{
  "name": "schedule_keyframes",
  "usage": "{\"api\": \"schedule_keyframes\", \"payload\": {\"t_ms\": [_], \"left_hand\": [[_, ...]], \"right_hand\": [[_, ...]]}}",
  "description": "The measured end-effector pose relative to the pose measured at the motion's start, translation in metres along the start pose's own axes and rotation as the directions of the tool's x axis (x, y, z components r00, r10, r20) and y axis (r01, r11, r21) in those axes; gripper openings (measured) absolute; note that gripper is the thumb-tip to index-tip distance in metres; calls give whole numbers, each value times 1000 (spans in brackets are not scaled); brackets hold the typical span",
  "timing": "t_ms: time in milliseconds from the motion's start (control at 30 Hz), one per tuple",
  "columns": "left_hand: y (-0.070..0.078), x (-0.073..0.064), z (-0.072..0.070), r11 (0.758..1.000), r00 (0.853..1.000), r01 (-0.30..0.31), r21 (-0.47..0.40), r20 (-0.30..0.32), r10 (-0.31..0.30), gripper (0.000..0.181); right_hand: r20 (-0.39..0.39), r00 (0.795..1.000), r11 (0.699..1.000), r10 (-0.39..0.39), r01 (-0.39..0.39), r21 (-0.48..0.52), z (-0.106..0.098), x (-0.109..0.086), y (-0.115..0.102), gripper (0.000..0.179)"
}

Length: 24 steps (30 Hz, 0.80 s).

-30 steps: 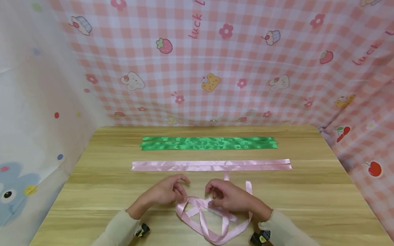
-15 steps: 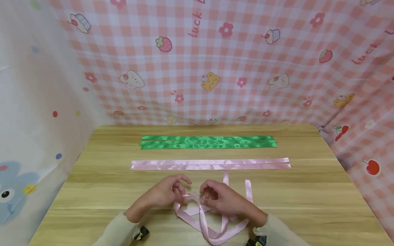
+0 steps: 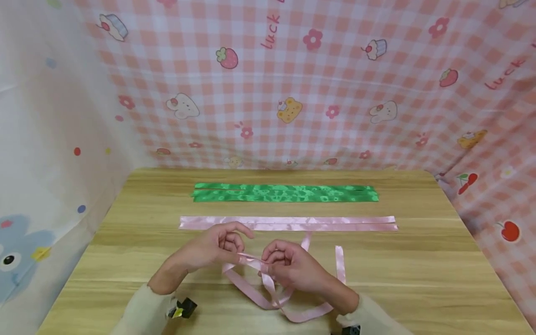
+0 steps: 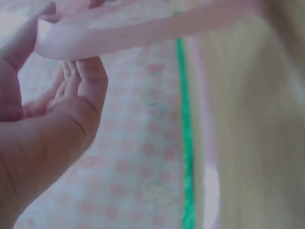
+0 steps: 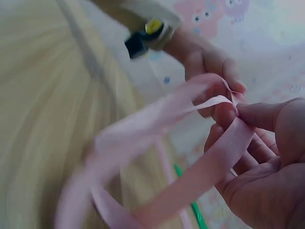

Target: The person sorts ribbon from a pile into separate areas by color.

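Observation:
A loose, looped pink satin ribbon is pinched by both hands, with a short stretch raised between them. My left hand holds it between thumb and fingers, the index finger extended forward. Close by on the right, my right hand pinches the same ribbon between thumb and fingertips. From the right wrist, loops of ribbon hang below the thumb and fingers of the right hand. In the left wrist view the ribbon crosses in front of the left hand, partly blurred.
Two pink ribbon strips lie straight side by side beyond the hands. Farther back lie green ribbon strips, also straight. A wooden table carries everything, with a pink checked cloth hanging behind it.
The right hand has moved left toward the left hand and now pinches the ribbon. Both hands have shifted forward and left, lifting part of the ribbon; its loops have changed shape.

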<state>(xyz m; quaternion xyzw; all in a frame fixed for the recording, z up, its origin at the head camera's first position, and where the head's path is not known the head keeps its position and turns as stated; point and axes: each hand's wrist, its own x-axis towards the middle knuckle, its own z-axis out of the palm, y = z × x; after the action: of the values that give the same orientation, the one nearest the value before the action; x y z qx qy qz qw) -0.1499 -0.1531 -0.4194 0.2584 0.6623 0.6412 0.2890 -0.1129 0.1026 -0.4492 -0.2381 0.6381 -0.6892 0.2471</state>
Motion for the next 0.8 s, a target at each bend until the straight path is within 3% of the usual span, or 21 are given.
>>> {"api": "schedule_keyframes", "payload": {"t_ms": [100,200,267,367,533,667,800], "left_hand": [[10,-7,-8,997,996,-69,-40,46,71,42],[16,-11,-14,995,993,-95,-38,73,97,39],[17,-14,-17,997,994,-75,-15,79,76,38],[16,-17,-19,999,998,9,53,62,-12,38],[7,-14,-17,970,991,122,210,19,-129,37],[-2,-9,-14,948,990,137,286,-10,-140,34],[-3,-6,-10,931,993,118,344,-48,-108,29]], "right_hand": [[66,997,997,-49,44,66,9,2,-7,20],[108,990,992,-89,79,94,14,2,-11,21],[93,992,994,-88,81,79,12,3,-11,21],[12,999,999,-39,39,4,3,2,-12,21],[-80,996,987,32,-44,-155,-21,-2,-8,19],[-97,993,953,61,-87,-291,-37,-9,-3,21],[-82,993,924,86,-110,-365,-49,-17,-4,28]]}}
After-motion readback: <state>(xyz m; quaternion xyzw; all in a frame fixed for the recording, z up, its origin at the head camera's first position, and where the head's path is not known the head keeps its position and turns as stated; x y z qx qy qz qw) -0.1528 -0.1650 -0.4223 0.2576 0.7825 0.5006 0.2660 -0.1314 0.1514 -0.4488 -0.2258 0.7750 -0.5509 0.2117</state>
